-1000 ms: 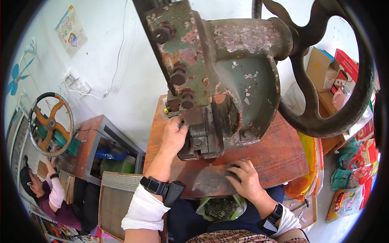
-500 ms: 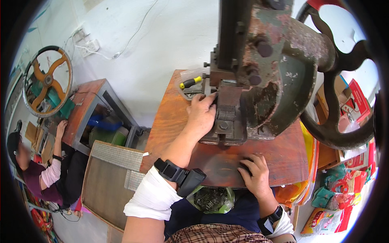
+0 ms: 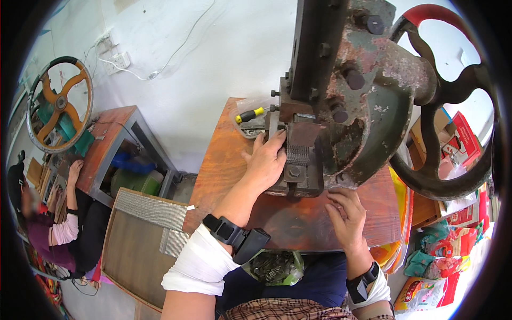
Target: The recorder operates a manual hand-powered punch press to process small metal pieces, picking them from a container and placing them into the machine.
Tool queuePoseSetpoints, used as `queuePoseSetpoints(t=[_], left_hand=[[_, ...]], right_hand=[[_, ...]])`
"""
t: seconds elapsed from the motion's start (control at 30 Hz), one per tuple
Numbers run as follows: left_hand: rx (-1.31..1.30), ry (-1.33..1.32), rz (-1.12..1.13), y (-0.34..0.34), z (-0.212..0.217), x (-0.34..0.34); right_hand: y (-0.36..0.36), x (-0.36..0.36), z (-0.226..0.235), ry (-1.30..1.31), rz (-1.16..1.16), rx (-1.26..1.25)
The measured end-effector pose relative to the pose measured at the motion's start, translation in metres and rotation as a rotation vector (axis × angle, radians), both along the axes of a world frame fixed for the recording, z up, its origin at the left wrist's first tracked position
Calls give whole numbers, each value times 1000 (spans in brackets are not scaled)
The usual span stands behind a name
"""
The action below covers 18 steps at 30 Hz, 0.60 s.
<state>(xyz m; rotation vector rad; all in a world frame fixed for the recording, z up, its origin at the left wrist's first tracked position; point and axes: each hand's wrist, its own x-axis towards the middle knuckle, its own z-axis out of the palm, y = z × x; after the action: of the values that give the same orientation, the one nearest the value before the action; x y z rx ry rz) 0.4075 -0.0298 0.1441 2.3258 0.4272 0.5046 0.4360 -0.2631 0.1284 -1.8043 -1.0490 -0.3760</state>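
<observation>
Closely, left hand meets the press

Here, the left hand point(image 3: 265, 162) reaches into the centre of the frame, its fingertips against the left side of the ribbed metal block point(image 3: 297, 153) at the foot of the worn green press point(image 3: 392, 109); whether they pinch a piece, I cannot tell. A bolt point(image 3: 294, 171) sits just below the ribs. The right hand point(image 3: 349, 216), right of centre, is loosely open, its fingers bent and thumb apart, near the lower edge of the press. The press stands on a reddish wooden table point(image 3: 213, 165), its large handwheel point(image 3: 426, 181) at the upper right. Left of the block, a yellow-and-black screwdriver point(image 3: 249, 114) lies across a clear container point(image 3: 239, 126). At bottom centre, a greenish plastic bag point(image 3: 295, 274) holds dark metal pieces point(image 3: 269, 266). A tray point(image 3: 133, 256) at lower left bears rows of small metal parts point(image 3: 152, 209); a co-worker point(image 3: 64, 234) sits at the left edge.
</observation>
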Motion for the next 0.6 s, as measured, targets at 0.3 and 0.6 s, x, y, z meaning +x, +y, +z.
queuePoseSetpoints(t=[0.3,0.6], left_hand=[[4,-66,-88,4,-7,5],[44,147,-9,6,5,-7]], right_hand=[[81,37,28,-207,-187,-35],[14,10,115,-480,-82,-120]])
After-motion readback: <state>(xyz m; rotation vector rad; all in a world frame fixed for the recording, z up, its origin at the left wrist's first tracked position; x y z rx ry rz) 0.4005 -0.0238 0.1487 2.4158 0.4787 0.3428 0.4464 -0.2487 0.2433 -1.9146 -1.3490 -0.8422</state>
